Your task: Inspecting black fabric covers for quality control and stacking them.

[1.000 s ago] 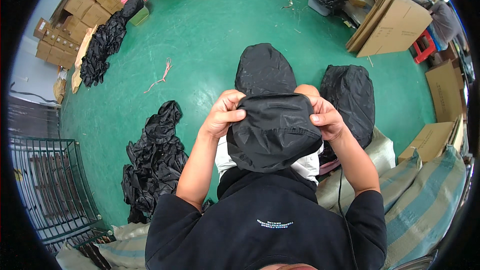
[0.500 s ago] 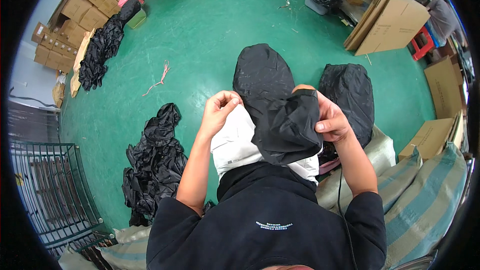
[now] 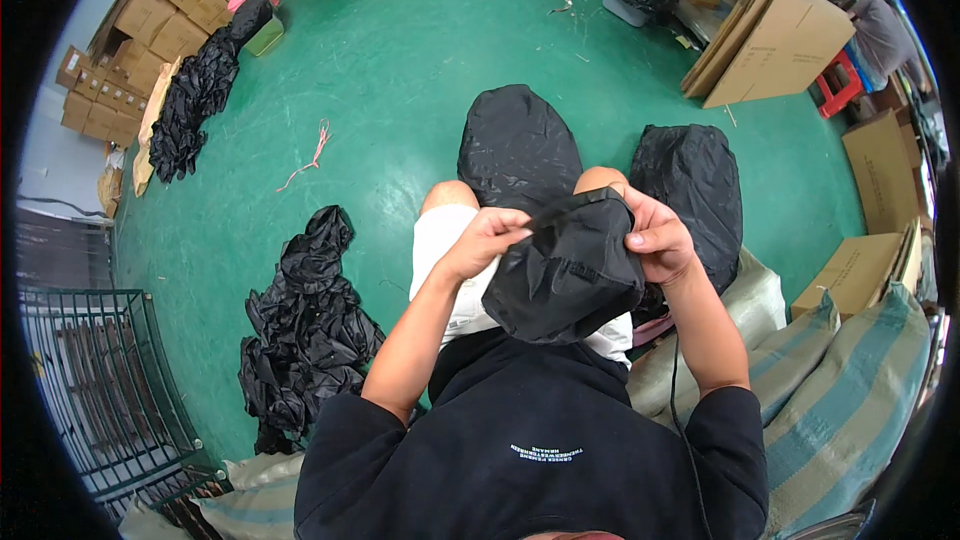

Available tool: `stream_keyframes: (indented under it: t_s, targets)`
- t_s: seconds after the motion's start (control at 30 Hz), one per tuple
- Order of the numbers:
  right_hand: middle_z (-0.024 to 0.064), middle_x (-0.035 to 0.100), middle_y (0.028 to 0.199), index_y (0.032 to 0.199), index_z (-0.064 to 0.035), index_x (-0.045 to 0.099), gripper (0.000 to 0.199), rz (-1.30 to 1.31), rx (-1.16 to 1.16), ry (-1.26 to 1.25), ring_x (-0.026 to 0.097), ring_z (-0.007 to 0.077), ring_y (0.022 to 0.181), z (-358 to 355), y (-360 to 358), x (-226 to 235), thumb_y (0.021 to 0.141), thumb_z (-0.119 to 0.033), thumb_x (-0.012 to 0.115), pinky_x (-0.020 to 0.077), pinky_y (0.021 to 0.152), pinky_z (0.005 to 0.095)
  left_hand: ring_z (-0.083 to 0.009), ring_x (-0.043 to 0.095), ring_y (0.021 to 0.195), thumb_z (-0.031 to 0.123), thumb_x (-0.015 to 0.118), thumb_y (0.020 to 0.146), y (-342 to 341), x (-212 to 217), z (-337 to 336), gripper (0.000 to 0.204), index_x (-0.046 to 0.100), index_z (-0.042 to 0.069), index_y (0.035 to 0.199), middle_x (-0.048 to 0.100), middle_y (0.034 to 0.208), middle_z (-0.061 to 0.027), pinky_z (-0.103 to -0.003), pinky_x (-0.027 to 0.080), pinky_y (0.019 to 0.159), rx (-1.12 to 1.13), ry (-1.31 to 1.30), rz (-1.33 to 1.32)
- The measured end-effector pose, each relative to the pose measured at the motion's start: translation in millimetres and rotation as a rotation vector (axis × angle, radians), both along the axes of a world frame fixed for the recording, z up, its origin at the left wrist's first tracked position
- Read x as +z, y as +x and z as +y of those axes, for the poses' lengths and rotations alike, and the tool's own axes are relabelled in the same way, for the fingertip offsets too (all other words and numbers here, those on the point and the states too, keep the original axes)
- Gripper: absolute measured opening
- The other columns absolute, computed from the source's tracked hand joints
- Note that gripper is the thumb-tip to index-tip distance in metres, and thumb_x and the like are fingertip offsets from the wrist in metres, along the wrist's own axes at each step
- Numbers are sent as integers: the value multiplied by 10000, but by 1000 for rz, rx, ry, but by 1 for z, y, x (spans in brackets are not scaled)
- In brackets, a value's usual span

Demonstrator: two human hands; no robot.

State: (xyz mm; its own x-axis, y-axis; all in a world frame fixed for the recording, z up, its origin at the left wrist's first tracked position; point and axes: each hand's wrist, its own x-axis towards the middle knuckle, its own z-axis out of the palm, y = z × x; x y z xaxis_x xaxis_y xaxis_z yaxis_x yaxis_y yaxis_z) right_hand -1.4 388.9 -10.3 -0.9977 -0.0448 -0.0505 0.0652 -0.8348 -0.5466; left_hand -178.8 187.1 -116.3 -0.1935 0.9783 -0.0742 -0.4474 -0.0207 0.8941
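Over my lap I hold a black fabric pouch [image 3: 562, 290], bunched and partly folded, with its upper rim between my hands. My left hand [image 3: 487, 242] pinches the left part of that rim with thumb and fingers. At the other side my right hand [image 3: 660, 238] grips the edge, thumb in front and fingers mostly behind the cloth. Just beyond my knees lies a smooth, rounded black bundle [image 3: 518, 140] on the floor. A second black bundle [image 3: 690, 185] rests to the right of my right hand.
A heap of crumpled black fabric [image 3: 310, 340] lies on the green floor at left, near a green metal rack [image 3: 105, 380]. Pink string [image 3: 318, 155] lies ahead. Striped woven sacks [image 3: 850, 390] crowd the right side. Cardboard boxes [image 3: 165, 25] stack far left; flat cartons [image 3: 780, 45] lean far right.
My left hand has moved right, from beside my left knee to the pouch's rim. The pouch has shifted slightly left and nearer my body, while my right hand keeps its hold.
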Motion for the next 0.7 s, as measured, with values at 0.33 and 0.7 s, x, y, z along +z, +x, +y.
stream_keyframes:
  t_s: [0.33,0.7]
  targets:
    - [192,634,1154,1321,114,336,753,-7,232,-75,620,280,1122,7,13,-16,702,4,752,444,1018,399,-355,488,1274,503,494,947,-10,39,-52,773,326,-86,1418,467,1386,-256,-502,369,1089,153,459,-743]
    - [195,377,1477,1491,42,191,1247,-72,120,-138,380,336,1369,4,23,-49,567,-451,867,327,1122,495,-341,510,1269,234,617,890,1,7,-60,622,400,-13,1419,505,1382,-217,-508,396,1080,194,548,-834]
